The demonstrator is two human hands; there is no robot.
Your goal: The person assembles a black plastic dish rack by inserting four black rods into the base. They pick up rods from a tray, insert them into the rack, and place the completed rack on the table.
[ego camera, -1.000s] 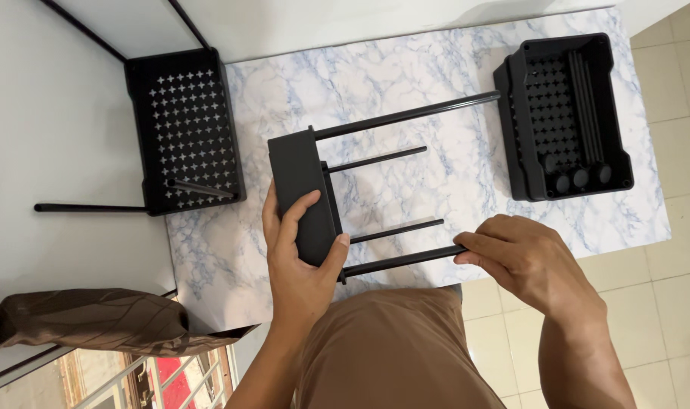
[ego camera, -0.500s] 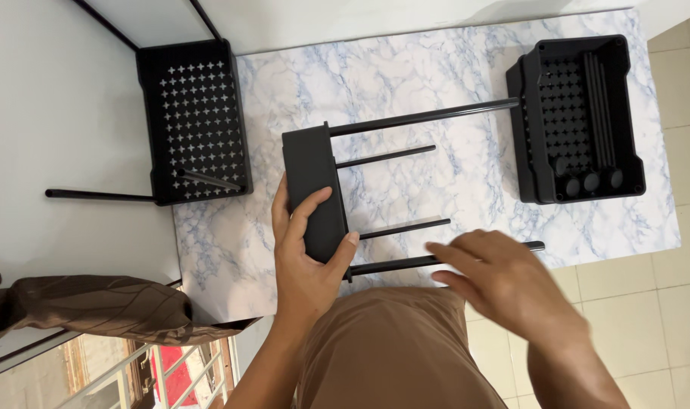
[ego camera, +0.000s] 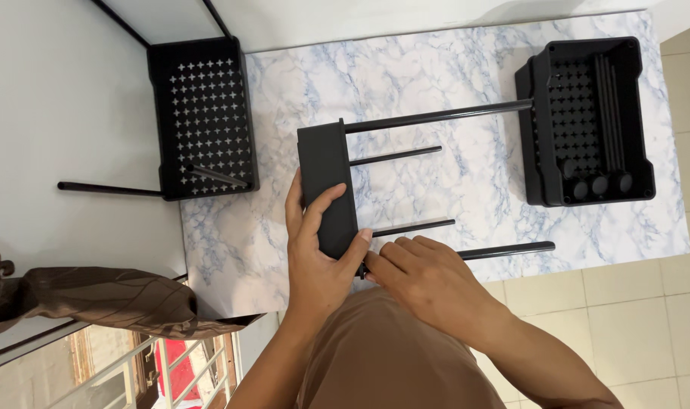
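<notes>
A black plastic shelf tray [ego camera: 324, 178] stands on its side on the marble-patterned table [ego camera: 451, 68]. Several black poles stick out of it to the right: a long upper pole [ego camera: 436, 117], two short middle poles [ego camera: 396, 156] and a long lower pole [ego camera: 512, 249]. My left hand [ego camera: 318, 254] grips the tray's near end, thumb on its right face. My right hand [ego camera: 428, 280] rests at the base of the lower pole where it meets the tray, fingertips pinching it.
A second black perforated tray [ego camera: 202, 117] with poles attached hangs over the table's left edge. A third black tray [ego camera: 587, 121] holding loose poles and round caps lies at the right. Brown fabric [ego camera: 95, 299] lies lower left; tiled floor at the right.
My right hand has slid left along the lower pole to its joint with the tray. The view has shifted slightly; the left hand keeps its grip.
</notes>
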